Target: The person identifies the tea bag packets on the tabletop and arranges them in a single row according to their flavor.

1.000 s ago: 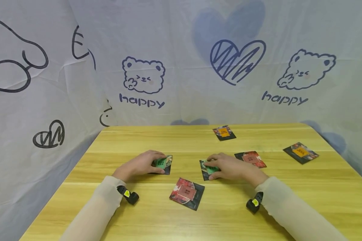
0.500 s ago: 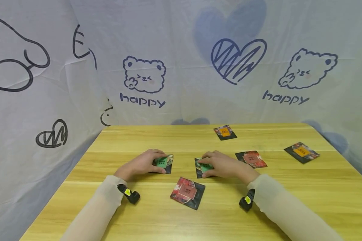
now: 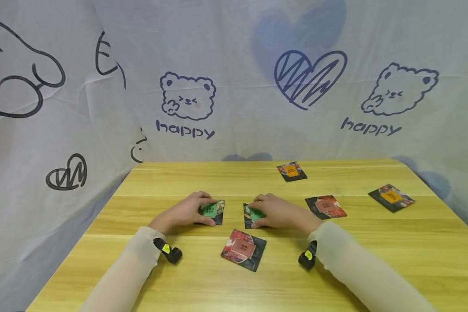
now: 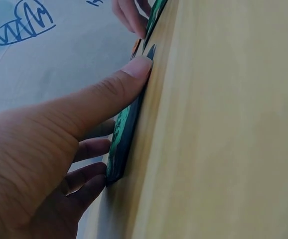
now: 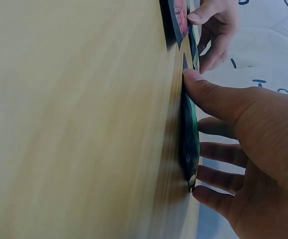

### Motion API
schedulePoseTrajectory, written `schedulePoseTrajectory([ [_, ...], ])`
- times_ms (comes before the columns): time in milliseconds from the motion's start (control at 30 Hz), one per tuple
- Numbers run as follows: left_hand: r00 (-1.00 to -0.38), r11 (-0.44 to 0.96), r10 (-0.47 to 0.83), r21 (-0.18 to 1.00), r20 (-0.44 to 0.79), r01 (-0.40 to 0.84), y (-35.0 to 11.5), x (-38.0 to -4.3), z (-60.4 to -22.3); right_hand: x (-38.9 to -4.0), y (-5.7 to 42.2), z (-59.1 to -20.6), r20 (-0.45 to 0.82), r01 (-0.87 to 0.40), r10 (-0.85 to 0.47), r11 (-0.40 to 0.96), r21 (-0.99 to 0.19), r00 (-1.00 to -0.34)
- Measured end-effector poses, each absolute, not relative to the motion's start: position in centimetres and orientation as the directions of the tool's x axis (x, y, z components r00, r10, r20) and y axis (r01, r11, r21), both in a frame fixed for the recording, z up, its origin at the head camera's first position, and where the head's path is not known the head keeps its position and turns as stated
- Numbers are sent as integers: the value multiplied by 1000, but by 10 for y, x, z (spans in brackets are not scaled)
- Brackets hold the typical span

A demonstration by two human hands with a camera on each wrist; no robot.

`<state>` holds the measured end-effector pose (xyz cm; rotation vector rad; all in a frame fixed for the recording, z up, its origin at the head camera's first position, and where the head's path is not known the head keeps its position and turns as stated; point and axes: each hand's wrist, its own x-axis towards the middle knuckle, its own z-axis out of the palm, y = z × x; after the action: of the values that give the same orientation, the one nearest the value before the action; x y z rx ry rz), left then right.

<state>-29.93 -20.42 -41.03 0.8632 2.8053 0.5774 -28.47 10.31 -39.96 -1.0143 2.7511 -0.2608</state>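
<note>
Two small flat packets with green labels and black borders lie near the middle of the table. My left hand holds the left green packet between its thumb on the near edge and its fingers on the far edge, as the left wrist view also shows. My right hand holds the right green packet the same way, thumb on one edge. A short gap separates the two packets. Closer to me, between the forearms, lies a red-labelled packet.
Another red packet lies just beyond my right wrist. Two orange-labelled packets lie farther off, one packet at the back edge and one packet at the right. A printed white cloth hangs behind the wooden table.
My right hand has slid its green packet leftward, narrowing the gap to the other green packet. My left hand has stayed nearly in place.
</note>
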Motion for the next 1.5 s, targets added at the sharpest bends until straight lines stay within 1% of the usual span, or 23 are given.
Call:
schedulePoseTrajectory([
  [367,-818,754,574,411,-33,513,-201,-296,-406,-287,85,-397,-154,-583,-632,766,-269,-760],
  [733,-818,759,574,396,-33,517,-201,-300,-408,-290,73,-396,-140,-545,-593,793,-273,-793],
  [1133,-811,752,584,396,-29,527,-203,-302,-411,-294,61,-404,-116,-557,-597,790,-257,-794],
  [1500,-814,754,580,398,-31,523,-204,-303,-411,-291,53,-400,-105,-550,-587,797,-250,-803],
])
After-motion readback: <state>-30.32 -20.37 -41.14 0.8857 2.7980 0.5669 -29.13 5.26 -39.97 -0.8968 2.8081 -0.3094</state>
